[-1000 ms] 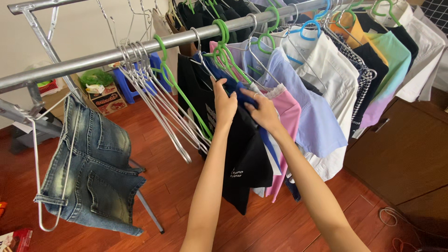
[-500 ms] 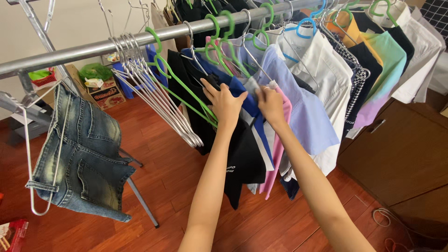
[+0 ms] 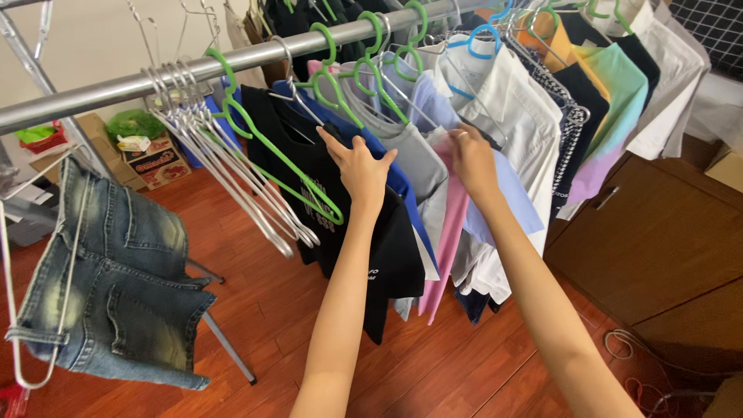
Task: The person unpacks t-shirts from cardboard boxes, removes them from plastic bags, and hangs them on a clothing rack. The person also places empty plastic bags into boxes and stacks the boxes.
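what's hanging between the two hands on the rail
In the head view, a grey top and a pink garment hang between the left hand and the right hand.

Black T-shirt (image 3: 387, 255), blue shirt (image 3: 398, 178), pink top (image 3: 447, 232) — green hangers (image 3: 325, 54).

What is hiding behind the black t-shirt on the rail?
Right behind the black t-shirt hangs a blue top, which the left hand touches, then a grey one and a pink one. The shirt covers most of the blue top, so its lower part stays hidden.
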